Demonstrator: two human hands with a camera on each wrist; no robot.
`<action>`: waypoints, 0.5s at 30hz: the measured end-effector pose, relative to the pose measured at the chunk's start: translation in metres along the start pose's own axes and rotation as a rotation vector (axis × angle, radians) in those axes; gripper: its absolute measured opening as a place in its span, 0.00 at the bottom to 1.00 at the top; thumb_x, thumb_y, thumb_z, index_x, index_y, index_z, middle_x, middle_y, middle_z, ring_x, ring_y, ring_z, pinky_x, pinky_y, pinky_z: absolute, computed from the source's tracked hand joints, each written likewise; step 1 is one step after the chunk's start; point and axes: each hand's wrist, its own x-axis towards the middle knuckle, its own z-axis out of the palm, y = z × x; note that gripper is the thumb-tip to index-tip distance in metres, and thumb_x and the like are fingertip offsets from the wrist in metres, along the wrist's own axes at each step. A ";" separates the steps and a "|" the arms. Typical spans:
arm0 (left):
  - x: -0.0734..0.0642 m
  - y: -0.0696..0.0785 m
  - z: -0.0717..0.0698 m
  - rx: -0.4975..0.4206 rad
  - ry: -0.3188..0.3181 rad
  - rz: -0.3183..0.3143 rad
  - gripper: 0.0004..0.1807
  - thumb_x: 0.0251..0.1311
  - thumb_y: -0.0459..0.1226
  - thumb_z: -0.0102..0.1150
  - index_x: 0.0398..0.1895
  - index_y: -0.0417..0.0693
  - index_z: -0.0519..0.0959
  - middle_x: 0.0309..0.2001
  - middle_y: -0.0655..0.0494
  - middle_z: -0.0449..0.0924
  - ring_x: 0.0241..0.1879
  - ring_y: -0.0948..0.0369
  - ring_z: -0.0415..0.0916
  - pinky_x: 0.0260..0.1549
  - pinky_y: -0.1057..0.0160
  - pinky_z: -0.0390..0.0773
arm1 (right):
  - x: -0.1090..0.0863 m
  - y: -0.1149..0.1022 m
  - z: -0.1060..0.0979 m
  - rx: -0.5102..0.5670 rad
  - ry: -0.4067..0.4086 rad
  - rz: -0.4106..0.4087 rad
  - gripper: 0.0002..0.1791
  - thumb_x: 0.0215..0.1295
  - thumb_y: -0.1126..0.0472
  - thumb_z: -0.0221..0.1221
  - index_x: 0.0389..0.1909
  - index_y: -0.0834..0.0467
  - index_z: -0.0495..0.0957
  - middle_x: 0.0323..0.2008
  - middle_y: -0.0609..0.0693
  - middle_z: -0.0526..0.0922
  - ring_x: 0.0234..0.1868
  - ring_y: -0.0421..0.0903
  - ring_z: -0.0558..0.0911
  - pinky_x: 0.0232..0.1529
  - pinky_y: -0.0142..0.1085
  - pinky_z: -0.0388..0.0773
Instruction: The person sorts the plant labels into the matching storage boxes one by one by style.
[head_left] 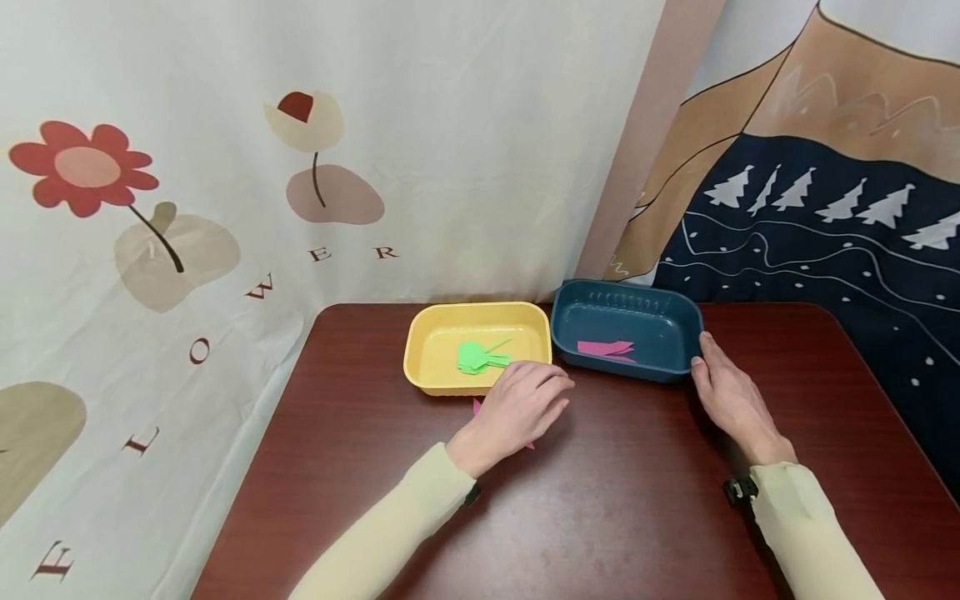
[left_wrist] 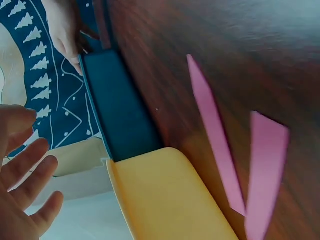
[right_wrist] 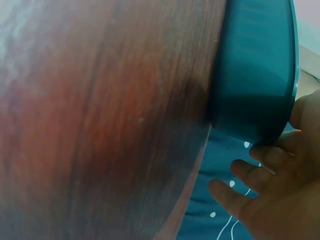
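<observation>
My left hand [head_left: 517, 408] hovers over the table just in front of the yellow tray [head_left: 420, 387], its fingers loosely bent and holding nothing. Beneath it lie two pink paper strips, one pointed [left_wrist: 212, 125] and one broader [left_wrist: 268, 165], mostly hidden by the hand in the head view. Green paper pieces [head_left: 471, 358] lie in a small pile inside the yellow tray. My right hand [head_left: 733, 400] touches the near right corner of the dark blue tray [head_left: 630, 304], thumb at the rim and other fingers [right_wrist: 252, 175] loosely extended. Several pink paper strips [head_left: 602, 348] rest in the blue tray.
Both trays stand side by side at the back of the dark red wooden table [head_left: 615, 500]. Behind it hang a pale curtain [head_left: 465, 167] with flower prints and a dark blue cloth [head_left: 810, 242] with white trees.
</observation>
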 end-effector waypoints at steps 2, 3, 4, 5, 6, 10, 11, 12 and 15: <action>-0.007 -0.002 -0.003 -0.002 -0.008 0.003 0.15 0.62 0.39 0.73 0.52 0.50 0.86 0.51 0.56 0.84 0.55 0.57 0.79 0.58 0.56 0.75 | 0.000 0.001 0.000 0.001 0.000 0.001 0.35 0.86 0.50 0.36 0.82 0.66 0.44 0.80 0.68 0.50 0.77 0.71 0.56 0.71 0.66 0.55; -0.010 -0.003 -0.005 0.001 -0.013 0.003 0.15 0.62 0.39 0.72 0.51 0.50 0.86 0.51 0.56 0.84 0.55 0.57 0.79 0.59 0.57 0.75 | 0.000 0.001 0.000 0.001 0.001 0.001 0.35 0.86 0.50 0.36 0.82 0.66 0.44 0.80 0.68 0.50 0.76 0.71 0.56 0.70 0.66 0.55; -0.014 -0.005 -0.006 0.004 -0.018 0.003 0.14 0.63 0.39 0.72 0.51 0.50 0.86 0.51 0.56 0.84 0.55 0.57 0.79 0.58 0.57 0.75 | 0.000 0.001 0.000 0.001 0.001 0.001 0.35 0.86 0.50 0.36 0.82 0.66 0.44 0.80 0.68 0.50 0.76 0.71 0.56 0.70 0.66 0.55; -0.017 -0.008 -0.007 0.004 -0.024 0.003 0.13 0.64 0.39 0.72 0.51 0.50 0.87 0.51 0.57 0.84 0.55 0.57 0.79 0.58 0.57 0.75 | 0.000 0.001 0.000 0.001 0.002 0.001 0.35 0.86 0.50 0.36 0.82 0.65 0.44 0.80 0.68 0.50 0.76 0.71 0.56 0.70 0.66 0.55; -0.021 -0.011 -0.008 0.005 -0.031 0.004 0.13 0.64 0.39 0.71 0.51 0.50 0.87 0.50 0.57 0.84 0.55 0.57 0.79 0.58 0.58 0.75 | 0.000 0.001 0.000 0.002 0.003 0.000 0.35 0.86 0.50 0.35 0.82 0.65 0.44 0.80 0.68 0.49 0.76 0.71 0.56 0.70 0.66 0.54; -0.036 -0.022 -0.013 -0.017 -0.076 0.001 0.12 0.63 0.37 0.72 0.49 0.50 0.87 0.49 0.57 0.84 0.53 0.58 0.80 0.58 0.59 0.76 | -0.001 0.001 0.000 0.002 0.003 -0.002 0.35 0.86 0.49 0.35 0.82 0.65 0.43 0.80 0.68 0.49 0.76 0.71 0.56 0.70 0.66 0.54; -0.040 -0.025 -0.014 -0.023 -0.091 0.001 0.12 0.63 0.36 0.72 0.49 0.50 0.87 0.48 0.57 0.84 0.53 0.58 0.80 0.58 0.59 0.76 | 0.000 0.001 0.001 0.002 0.004 -0.003 0.35 0.86 0.49 0.35 0.82 0.65 0.44 0.80 0.68 0.49 0.76 0.71 0.56 0.71 0.66 0.54; -0.045 -0.027 -0.015 -0.027 -0.108 0.003 0.12 0.63 0.36 0.72 0.49 0.50 0.87 0.48 0.58 0.84 0.52 0.58 0.80 0.59 0.59 0.76 | 0.000 0.001 0.001 0.001 0.005 -0.004 0.35 0.86 0.49 0.35 0.82 0.65 0.44 0.80 0.68 0.50 0.76 0.71 0.56 0.71 0.66 0.54; -0.056 -0.033 -0.017 -0.033 -0.149 0.013 0.10 0.64 0.35 0.71 0.48 0.50 0.87 0.47 0.59 0.84 0.52 0.59 0.80 0.58 0.59 0.76 | 0.000 0.002 0.002 -0.003 0.007 -0.006 0.35 0.86 0.49 0.35 0.82 0.66 0.44 0.80 0.68 0.50 0.76 0.71 0.56 0.71 0.66 0.54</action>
